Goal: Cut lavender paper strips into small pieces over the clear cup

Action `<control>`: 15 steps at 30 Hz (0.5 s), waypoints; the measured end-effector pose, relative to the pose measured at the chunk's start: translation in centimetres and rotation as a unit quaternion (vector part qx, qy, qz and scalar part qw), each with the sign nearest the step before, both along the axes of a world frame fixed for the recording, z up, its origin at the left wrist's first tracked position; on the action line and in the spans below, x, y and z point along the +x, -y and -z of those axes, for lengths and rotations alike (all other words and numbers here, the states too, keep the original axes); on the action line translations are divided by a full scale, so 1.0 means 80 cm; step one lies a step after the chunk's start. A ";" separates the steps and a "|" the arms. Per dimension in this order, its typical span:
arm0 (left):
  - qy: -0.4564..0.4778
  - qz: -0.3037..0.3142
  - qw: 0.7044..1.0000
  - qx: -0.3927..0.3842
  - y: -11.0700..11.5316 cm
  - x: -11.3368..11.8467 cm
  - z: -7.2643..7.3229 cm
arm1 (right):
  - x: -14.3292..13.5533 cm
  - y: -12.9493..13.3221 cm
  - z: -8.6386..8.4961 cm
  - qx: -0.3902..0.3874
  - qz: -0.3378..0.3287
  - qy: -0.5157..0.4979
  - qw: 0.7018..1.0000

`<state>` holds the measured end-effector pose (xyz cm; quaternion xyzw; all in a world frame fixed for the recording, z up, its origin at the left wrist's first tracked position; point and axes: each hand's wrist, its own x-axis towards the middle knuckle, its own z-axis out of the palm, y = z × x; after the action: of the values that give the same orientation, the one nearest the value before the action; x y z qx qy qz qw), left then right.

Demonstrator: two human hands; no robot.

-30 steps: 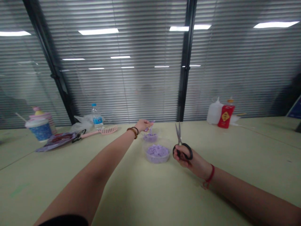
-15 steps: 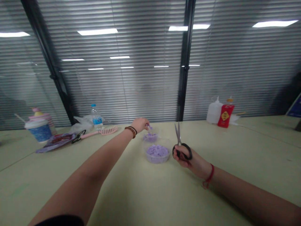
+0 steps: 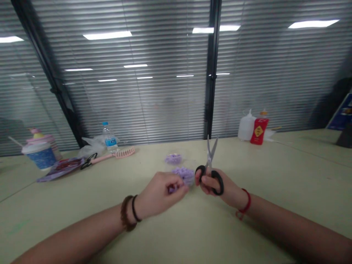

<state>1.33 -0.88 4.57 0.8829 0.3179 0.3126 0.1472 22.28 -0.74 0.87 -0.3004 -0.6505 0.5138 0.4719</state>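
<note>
My left hand (image 3: 162, 192) is in front of the near clear bowl (image 3: 189, 182) and hides part of it. Its fingers are curled into a pinch; purple shows between them, but I cannot tell whether it is a held piece or the bowl's contents behind. In that bowl lie soft-looking purple pieces (image 3: 183, 173). A second clear container (image 3: 173, 154) with purple bits stands behind it. My right hand (image 3: 211, 182) is closed on the black handles of a pair of scissors (image 3: 210, 156), just right of the near bowl. The blades point up and are spread apart.
At left stand a blue-and-white cup (image 3: 42, 156), a purple packet (image 3: 60, 169), a pink hairbrush (image 3: 123, 152) and a water bottle (image 3: 110, 139) beside a plastic bag (image 3: 92, 146). A white squeeze bottle (image 3: 246, 126) and a red bottle (image 3: 259, 131) are at back right, before the blinds.
My left hand has come back from the far container toward me, in front of the near bowl. The scissor blades have spread wider in my right hand. The view has shifted slightly.
</note>
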 end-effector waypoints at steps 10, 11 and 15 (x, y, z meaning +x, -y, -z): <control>-0.019 0.057 0.996 -0.066 0.017 0.000 0.056 | -0.024 0.021 0.014 -0.026 -0.086 0.135 0.987; -0.025 0.062 0.996 -0.059 0.018 0.000 0.056 | -0.024 0.022 0.014 -0.025 -0.084 0.141 0.986; -0.047 0.093 0.994 -0.039 0.013 -0.007 0.049 | -0.019 0.018 0.011 -0.041 -0.054 0.135 0.989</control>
<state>0.80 -1.94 0.67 0.9161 0.2525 0.2431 0.1947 20.73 -2.22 0.02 -0.3506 -0.7020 0.5194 0.3385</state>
